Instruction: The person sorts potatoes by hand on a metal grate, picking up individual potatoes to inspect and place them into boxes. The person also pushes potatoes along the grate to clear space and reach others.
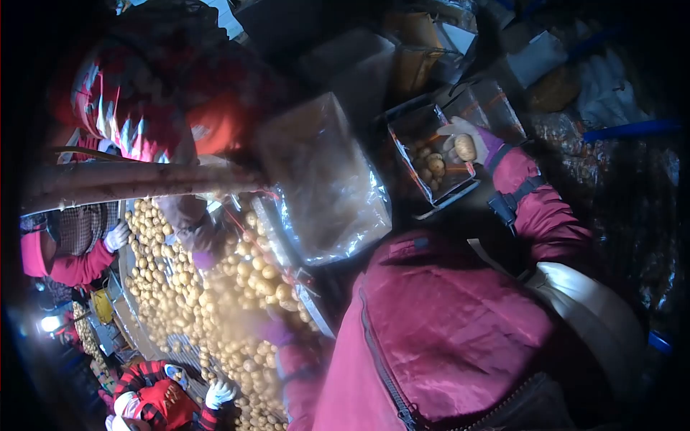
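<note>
view: head camera, looking down over the magenta jacket (438,323) of the wearer.
right hand: in a pale glove (451,129), reaching over an open-topped, plastic-lined bin (399,149); the fingers grip a large potato (465,148), some of them stretched out past it.
large potato: in the right hand, above the near end of the bin.
binned potatoes: a small heap (433,167) inside the bin, left of the right hand in the picture.
left hand: blurred (248,323), over the loose potatoes, beyond a purple cuff (275,331); whether the fingers are open or closed, i cannot tell.
loose potatoes: a broad spread (162,287) across the sorting bed, with bare slats (185,352) showing near its lower part.
carton: clear plastic lining (323,187), standing between the potato spread and the bin.
beam: a long pinkish bar (144,181), crossing above the upper end of the spread.
co-workers: one white-gloved hand (117,235) at the left edge of the bed, another gloved hand (219,394) at its lower edge, and a grey sleeve (190,219) reaching over the potatoes from above.
</note>
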`<action>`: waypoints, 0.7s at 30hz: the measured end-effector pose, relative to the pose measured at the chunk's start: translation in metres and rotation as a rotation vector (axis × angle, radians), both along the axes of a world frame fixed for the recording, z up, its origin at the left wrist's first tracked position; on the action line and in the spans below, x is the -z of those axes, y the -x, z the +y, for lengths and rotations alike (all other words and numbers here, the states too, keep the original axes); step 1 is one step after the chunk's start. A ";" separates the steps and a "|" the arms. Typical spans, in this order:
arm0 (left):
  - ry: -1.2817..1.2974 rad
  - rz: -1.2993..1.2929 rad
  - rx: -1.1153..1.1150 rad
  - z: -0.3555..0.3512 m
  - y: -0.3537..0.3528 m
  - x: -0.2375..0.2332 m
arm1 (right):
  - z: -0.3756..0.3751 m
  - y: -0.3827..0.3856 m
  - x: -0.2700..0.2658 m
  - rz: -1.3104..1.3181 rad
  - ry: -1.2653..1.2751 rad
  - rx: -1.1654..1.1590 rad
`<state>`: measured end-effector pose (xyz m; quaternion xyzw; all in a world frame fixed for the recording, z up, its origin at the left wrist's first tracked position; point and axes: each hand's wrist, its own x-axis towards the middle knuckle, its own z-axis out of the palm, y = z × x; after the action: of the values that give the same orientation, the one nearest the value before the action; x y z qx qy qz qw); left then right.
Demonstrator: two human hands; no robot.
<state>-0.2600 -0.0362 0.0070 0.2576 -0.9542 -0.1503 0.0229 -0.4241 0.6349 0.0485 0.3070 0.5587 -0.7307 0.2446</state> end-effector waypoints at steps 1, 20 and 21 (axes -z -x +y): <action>0.011 0.032 0.016 0.000 -0.002 0.006 | -0.022 0.002 -0.007 0.018 0.045 -0.016; -0.112 0.133 -0.068 0.006 -0.039 -0.014 | -0.337 0.007 -0.041 0.004 0.334 -1.087; -0.106 0.143 -0.124 0.007 -0.055 -0.022 | -0.358 0.001 -0.045 0.117 0.350 -1.182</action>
<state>-0.2049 -0.0293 0.0291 0.3056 -0.9231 -0.2167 0.0864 -0.4253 0.2772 0.0939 -0.1395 0.5184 -0.5681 0.6237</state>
